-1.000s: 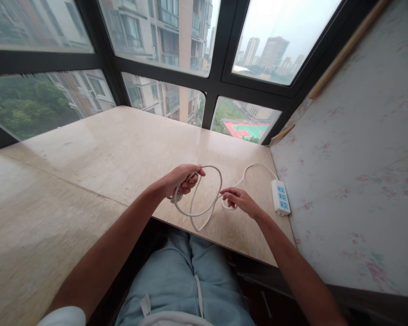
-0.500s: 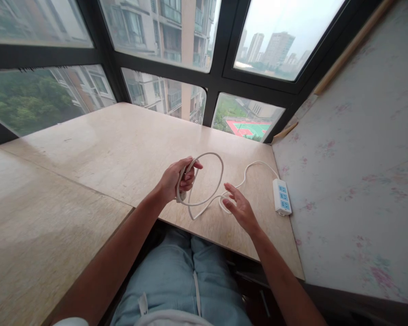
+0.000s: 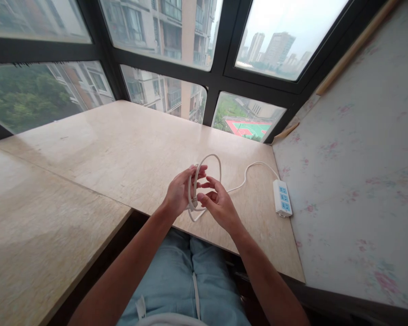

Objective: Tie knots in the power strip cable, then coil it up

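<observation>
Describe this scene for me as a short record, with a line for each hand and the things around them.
Left hand: bearing loops of cord
Right hand: beside the loops, fingers curved and apart; contact unclear
White cord: partly looped at the hands, running to the power strip
Power strip: white with blue socket panels, beside the wall
Surface: beige, below windows
Wall: pale, floral

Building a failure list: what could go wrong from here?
Loops of white cord lie across the left hand; one might slip off. The right hand is close beside, so its fingers could snag a loop. The cord leads to the power strip; a hard pull could drag that along the counter.
</observation>
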A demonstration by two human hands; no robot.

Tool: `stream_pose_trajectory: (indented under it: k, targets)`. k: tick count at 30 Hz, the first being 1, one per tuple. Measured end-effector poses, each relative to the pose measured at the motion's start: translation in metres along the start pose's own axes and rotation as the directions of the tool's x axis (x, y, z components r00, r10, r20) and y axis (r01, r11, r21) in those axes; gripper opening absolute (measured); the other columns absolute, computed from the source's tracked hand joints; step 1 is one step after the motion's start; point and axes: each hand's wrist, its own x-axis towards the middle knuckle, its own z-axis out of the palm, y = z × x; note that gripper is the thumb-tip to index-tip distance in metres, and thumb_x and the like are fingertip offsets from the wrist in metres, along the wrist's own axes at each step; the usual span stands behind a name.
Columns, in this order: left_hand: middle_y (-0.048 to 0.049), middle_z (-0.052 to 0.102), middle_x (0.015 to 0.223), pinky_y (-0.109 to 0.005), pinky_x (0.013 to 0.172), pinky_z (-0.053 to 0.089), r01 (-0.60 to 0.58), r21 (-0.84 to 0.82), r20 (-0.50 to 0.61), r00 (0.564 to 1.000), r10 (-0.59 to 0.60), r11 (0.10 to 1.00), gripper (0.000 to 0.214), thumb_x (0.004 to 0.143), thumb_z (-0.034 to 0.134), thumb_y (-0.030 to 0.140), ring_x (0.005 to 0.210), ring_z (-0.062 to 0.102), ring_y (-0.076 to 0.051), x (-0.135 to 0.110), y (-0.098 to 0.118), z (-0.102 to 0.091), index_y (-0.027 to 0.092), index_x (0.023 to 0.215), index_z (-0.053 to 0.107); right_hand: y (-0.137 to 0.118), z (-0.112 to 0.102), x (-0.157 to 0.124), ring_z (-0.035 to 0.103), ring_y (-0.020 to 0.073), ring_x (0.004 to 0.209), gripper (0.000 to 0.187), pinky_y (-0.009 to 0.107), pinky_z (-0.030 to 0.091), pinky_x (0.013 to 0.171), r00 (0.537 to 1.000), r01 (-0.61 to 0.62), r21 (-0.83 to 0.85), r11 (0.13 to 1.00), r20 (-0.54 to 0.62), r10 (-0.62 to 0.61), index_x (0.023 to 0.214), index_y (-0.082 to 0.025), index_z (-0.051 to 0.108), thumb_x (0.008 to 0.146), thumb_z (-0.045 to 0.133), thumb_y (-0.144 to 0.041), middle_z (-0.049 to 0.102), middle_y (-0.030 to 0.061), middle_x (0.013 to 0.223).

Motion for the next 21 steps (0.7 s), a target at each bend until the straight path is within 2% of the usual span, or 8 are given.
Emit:
stream_pose_trajectory:
  k: [3, 7, 9, 12, 14, 16, 18, 21]
  targets:
    - [-0.01, 0.07, 0.11, -0.031, 0.085, 0.047, -0.042, 0.034, -0.03, 0.999, 0.043, 0.999, 0.029, 0.077, 0.068, 0.039, 0.107, 0.058, -0.024, -0.001, -0.009, -0.005, 0.015, 0.092, 0.075, 0.003, 0.002, 0.004, 0.064, 0.016, 0.078, 0.048, 0.032, 0.054, 0.067, 0.999, -0.022, -0.128, 0.992, 0.029, 0.026, 0.12, -0.022, 0.056, 0.078, 0.07, -0.041, 0.061, 0.0096, 0.119]
    - [-0.0095, 0.069, 0.114, -0.033, 0.078, 0.048, -0.018, 0.091, -0.03, 0.999, 0.021, 0.996, 0.033, 0.076, 0.068, 0.039, 0.106, 0.059, -0.027, -0.004, -0.016, -0.012, 0.017, 0.1, 0.075, 0.0, 0.008, 0.005, 0.063, 0.0171, 0.076, 0.015, 0.031, 0.05, 0.066, 0.993, 0.096, -0.296, 0.95, 0.096, -0.07, 0.095, -0.021, 0.066, 0.084, 0.063, -0.031, 0.067, 0.0051, 0.092]
    - [-0.0105, 0.068, 0.113, -0.032, 0.075, 0.048, -0.032, 0.104, -0.012, 0.999, 0.033, 0.994, 0.034, 0.077, 0.067, 0.039, 0.106, 0.059, -0.027, -0.005, -0.015, -0.015, 0.017, 0.102, 0.074, 0.0, 0.01, 0.005, 0.062, 0.0176, 0.08, 0.01, 0.032, 0.05, 0.071, 0.982, 0.159, -0.291, 0.943, 0.141, -0.122, 0.089, -0.021, 0.066, 0.085, 0.061, -0.03, 0.067, 0.0043, 0.087]
    - [-0.0111, 0.069, 0.109, -0.029, 0.076, 0.047, -0.088, 0.07, 0.009, 0.996, 0.087, 0.994, 0.032, 0.079, 0.065, 0.038, 0.104, 0.06, -0.024, -0.007, -0.007, -0.023, 0.015, 0.1, 0.075, -0.001, 0.01, 0.008, 0.064, 0.0174, 0.085, 0.016, 0.035, 0.052, 0.081, 0.98, 0.148, -0.158, 0.976, 0.159, -0.123, 0.091, -0.02, 0.064, 0.087, 0.06, -0.036, 0.067, 0.0049, 0.092]
    - [-0.0106, 0.07, 0.099, -0.027, 0.073, 0.048, -0.094, 0.021, 0.009, 0.996, 0.094, 0.995, 0.029, 0.079, 0.065, 0.037, 0.095, 0.062, -0.021, -0.008, 0.0, -0.031, 0.014, 0.095, 0.074, -0.005, 0.005, 0.012, 0.066, 0.0174, 0.085, 0.022, 0.035, 0.055, 0.08, 0.992, 0.078, -0.006, 0.997, 0.099, -0.077, 0.091, -0.019, 0.061, 0.087, 0.061, -0.041, 0.068, 0.0052, 0.092]
    - [-0.008, 0.069, 0.086, -0.026, 0.066, 0.047, -0.071, -0.048, -0.035, 0.997, 0.07, 0.996, 0.026, 0.079, 0.066, 0.036, 0.08, 0.063, -0.017, -0.007, 0.008, -0.044, 0.013, 0.087, 0.072, -0.012, -0.005, 0.017, 0.068, 0.018, 0.084, 0.025, 0.033, 0.058, 0.073, 0.999, 0.045, 0.142, 0.989, -0.008, -0.044, 0.091, -0.019, 0.058, 0.085, 0.063, -0.043, 0.069, 0.0048, 0.091]
    - [-0.0041, 0.065, 0.076, -0.023, 0.059, 0.046, -0.05, -0.139, -0.105, 0.994, 0.035, 0.989, 0.02, 0.078, 0.065, 0.032, 0.067, 0.061, -0.013, -0.007, 0.014, -0.061, 0.013, 0.081, 0.069, -0.02, -0.023, 0.025, 0.069, 0.0175, 0.082, 0.024, 0.032, 0.06, 0.069, 0.99, 0.079, 0.253, 0.964, -0.13, -0.047, 0.091, -0.019, 0.058, 0.085, 0.065, -0.041, 0.069, 0.0035, 0.091]
    - [-0.0008, 0.059, 0.07, -0.021, 0.052, 0.043, -0.017, -0.246, -0.163, 0.986, -0.024, 0.969, 0.013, 0.078, 0.062, 0.024, 0.056, 0.056, -0.009, -0.008, 0.021, -0.093, 0.012, 0.081, 0.065, -0.032, -0.063, 0.041, 0.069, 0.0137, 0.08, 0.015, 0.028, 0.06, 0.07, 0.962, 0.143, 0.4, 0.905, -0.271, -0.033, 0.09, -0.02, 0.061, 0.085, 0.065, -0.033, 0.07, 0.0022, 0.091]
